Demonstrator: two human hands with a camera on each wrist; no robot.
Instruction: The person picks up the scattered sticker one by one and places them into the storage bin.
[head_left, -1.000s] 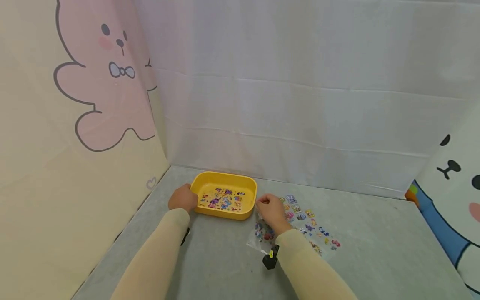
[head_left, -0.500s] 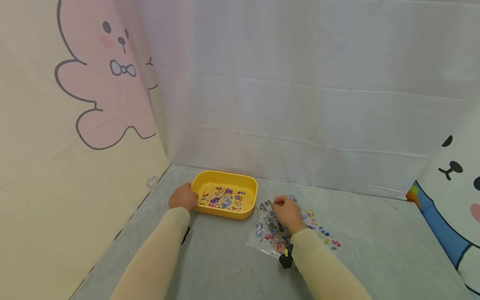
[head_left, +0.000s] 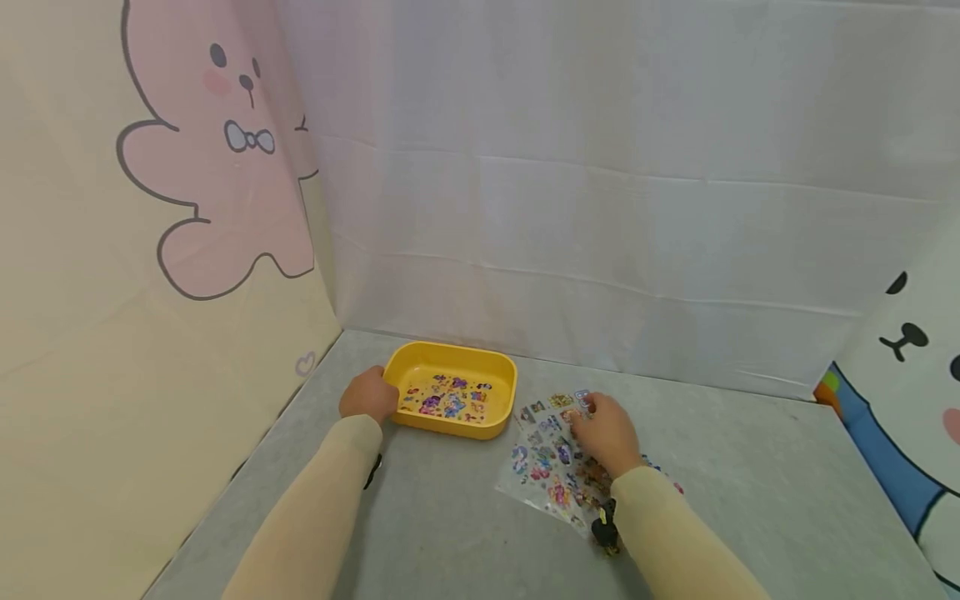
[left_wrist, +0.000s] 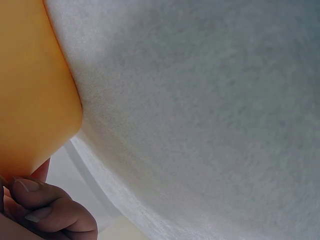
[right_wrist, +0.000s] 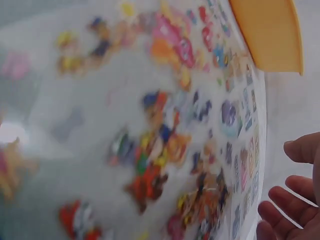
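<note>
1. My left hand [head_left: 369, 394] has the near-left side of the yellow tray [head_left: 442, 427] pinched, thumb against fingers. Good spot imo: it should stop the thing sliding on the grey table [head_left: 450, 525].
2. My right hand [head_left: 609, 435] is over the far end of the sticker sheets [head_left: 558, 492], right of the tray. Thumb and fingers are apart, nothing pinched that I can see. Can't tell if my fingertips touch the film.
3. Film this thin probably clings, so I'd slide a nail under one corner rather than grab mid-sheet.
4. Sheets look overlapped, so check it's just one before lifting, and lift it slow and low.
5. There are stickers [head_left: 453, 406] in the tray too; can't tell if they're loose or on film, so no tipping it.
</note>
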